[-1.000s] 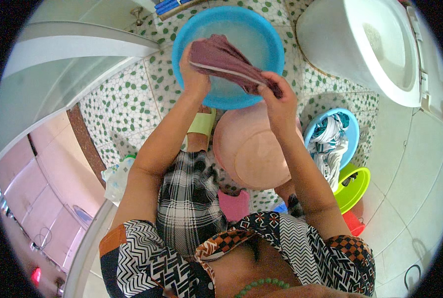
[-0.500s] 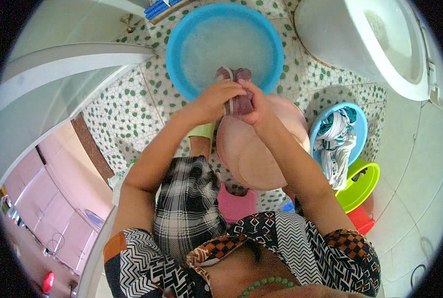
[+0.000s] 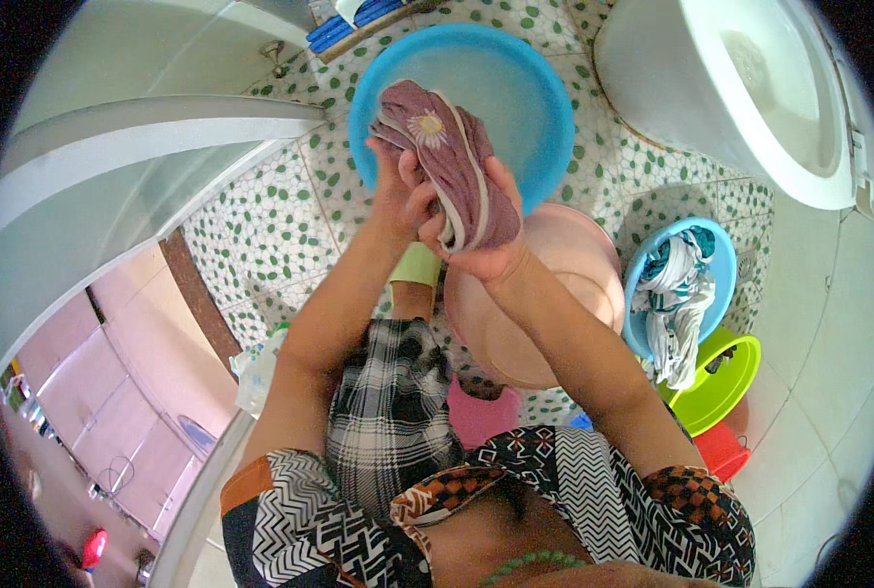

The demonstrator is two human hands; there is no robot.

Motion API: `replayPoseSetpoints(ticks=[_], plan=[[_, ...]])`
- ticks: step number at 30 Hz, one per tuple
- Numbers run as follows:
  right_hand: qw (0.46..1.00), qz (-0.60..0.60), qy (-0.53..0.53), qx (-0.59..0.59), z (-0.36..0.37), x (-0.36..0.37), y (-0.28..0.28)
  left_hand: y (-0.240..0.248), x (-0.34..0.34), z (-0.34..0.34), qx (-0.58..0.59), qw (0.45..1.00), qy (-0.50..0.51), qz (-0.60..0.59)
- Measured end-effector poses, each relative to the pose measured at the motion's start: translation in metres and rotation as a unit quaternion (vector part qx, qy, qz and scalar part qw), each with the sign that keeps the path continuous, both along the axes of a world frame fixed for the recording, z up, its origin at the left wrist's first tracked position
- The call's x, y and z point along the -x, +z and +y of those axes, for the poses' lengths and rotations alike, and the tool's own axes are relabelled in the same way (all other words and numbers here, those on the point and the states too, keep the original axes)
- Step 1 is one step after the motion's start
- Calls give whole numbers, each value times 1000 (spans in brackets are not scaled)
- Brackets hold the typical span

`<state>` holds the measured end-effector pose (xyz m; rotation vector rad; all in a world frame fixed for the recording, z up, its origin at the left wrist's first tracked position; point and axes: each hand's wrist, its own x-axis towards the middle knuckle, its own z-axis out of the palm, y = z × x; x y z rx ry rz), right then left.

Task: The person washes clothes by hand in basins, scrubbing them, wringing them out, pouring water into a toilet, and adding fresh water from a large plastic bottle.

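Note:
Both my hands hold a mauve cloth [image 3: 449, 162] with pale edging and a light flower-like patch, bunched into a long fold above the near side of a blue basin [image 3: 560, 98]. My left hand [image 3: 395, 186] is closed on its left side, fingers curled against the fabric. Around the lower right end wraps my right hand [image 3: 496, 240], its palm under the cloth and the thumb along its edge. Cloudy water fills the basin below. Under my right forearm stands a pale pink basin [image 3: 545, 294].
At the right, a light blue tub [image 3: 716, 279] holds white and teal cloths [image 3: 677, 294]. Beside it are a lime-green bucket [image 3: 741, 377] and a red container [image 3: 719, 453]. A white toilet [image 3: 672, 78] stands far right; a glass partition [image 3: 163, 118] bounds the left.
Both hands have lifted the mauve cloth up and nearer, and it now shows longer with its light patch turned upward. The whole view has shifted slightly.

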<state>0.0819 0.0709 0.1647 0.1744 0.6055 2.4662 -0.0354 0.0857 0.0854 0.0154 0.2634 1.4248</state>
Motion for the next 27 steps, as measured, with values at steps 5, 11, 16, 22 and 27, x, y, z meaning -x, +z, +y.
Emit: replayPoseSetpoints(ticks=[5, 11, 16, 22, 27], plan=[[1000, -3, -12, 12, -20, 17, -4, 34, 0, 29, -182, 982, -21, -35], [934, -323, 97, -116, -13, -10, 3, 24, 21, 38, -166, 983, -73, 3], [763, -550, 145, -306, 12, -8, -2, 28, 25, 47, -61, 952, -104, 282], [518, -693, 96, -493, 25, -18, -54, 15, 9, 51, -45, 756, -98, 646], [267, -769, 154, -561, 31, -14, -88, -35, 2, 54, -51, 627, -75, 774]])
